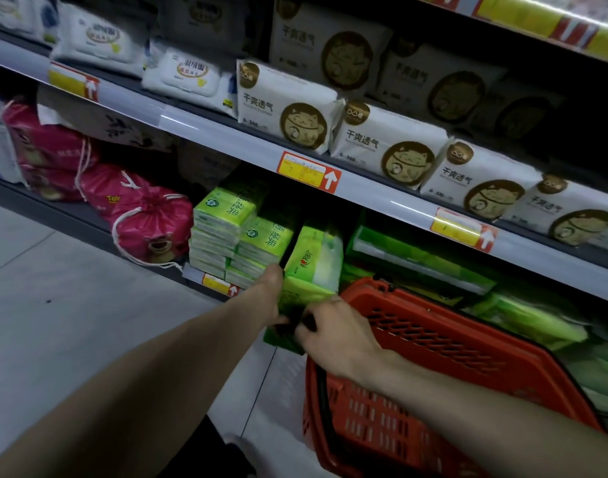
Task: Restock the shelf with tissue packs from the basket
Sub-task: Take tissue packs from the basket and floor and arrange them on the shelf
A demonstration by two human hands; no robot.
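Observation:
A green tissue pack (pixel 311 267) stands upright at the front of the bottom shelf (pixel 89 215), just right of two stacks of green tissue packs (pixel 233 232). My left hand (pixel 268 298) grips the pack's lower left side. My right hand (pixel 333 329) holds its lower right end, fingers curled around it. The red basket (pixel 451 384) sits on the floor directly under my right forearm, close against the shelf; its inside is mostly hidden by my arm.
Pink drawstring bags (pixel 147 225) lie left of the green stacks. More green packs (pixel 420 260) fill the bottom shelf to the right, behind the basket. White cat-print packs (pixel 382 146) line the shelf above, behind a price rail (pixel 309 174). Grey tiled floor (pixel 71 305) lies left.

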